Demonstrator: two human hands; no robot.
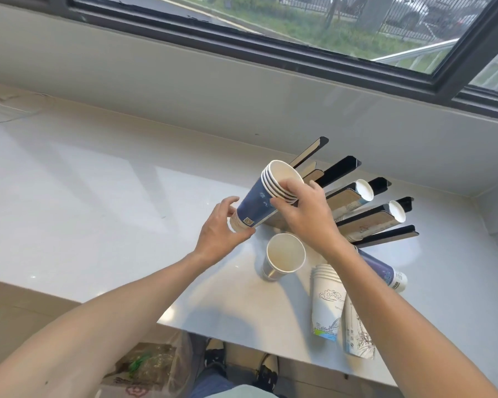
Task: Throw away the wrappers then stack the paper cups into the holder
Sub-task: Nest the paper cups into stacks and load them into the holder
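**Nested cups held over the worktop beside the holder**

A stack of blue cups [266, 198], about 4 nested together by the rims seen, is held tilted above the white worktop [98, 219], with the open mouth turned up and towards the window [299, 21]. The left hand [220, 229] is closed around the bottom end of the stack, and the right hand [305, 212] is closed on the rims at the top end, so each grip is clamped on the same stack. Just behind the hands the cup holder [365, 219] is seen, with black and brown slats; 2 rows of white cups [365, 191] are already lying between the slats. 1 single cup [283, 255] is standing upright and empty on the worktop, below the held stack. At the right, more cup stacks [327, 303] are lying on their sides near the worktop edge, partly hidden by the right forearm. Under the worktop edge a plastic bag [153, 369] is seen on the floor.
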